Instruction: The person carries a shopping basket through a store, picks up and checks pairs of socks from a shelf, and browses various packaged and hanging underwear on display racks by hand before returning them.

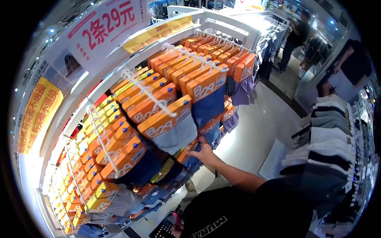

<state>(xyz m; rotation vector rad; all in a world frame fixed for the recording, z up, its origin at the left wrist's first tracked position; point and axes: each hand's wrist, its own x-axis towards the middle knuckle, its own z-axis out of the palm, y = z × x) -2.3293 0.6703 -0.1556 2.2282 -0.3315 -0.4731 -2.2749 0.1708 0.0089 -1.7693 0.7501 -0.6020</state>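
Note:
My right hand [204, 153] reaches to the rack from the right, thumb and fingers apart. Its fingertips are at the edge of an orange-topped pack [183, 155] in the lower row; whether they press on it I cannot make out. Just above hangs a light grey folded garment [174, 135] under an orange "29" card [164, 119]. Beside it is a navy garment [209, 105] with a similar card. At the bottom edge, my left hand [177, 231] shows only in part, next to a black thing with white dots [162, 229] and a pink part [174, 217]. Its fingers are mostly hidden.
White hooks [145, 89] carry rows of carded garments on the rack. A price sign [105, 29] and yellow notices [158, 33] stand above. To the right, shirts [323, 139] hang over a pale floor [258, 115]. A person [293, 39] stands in the aisle behind.

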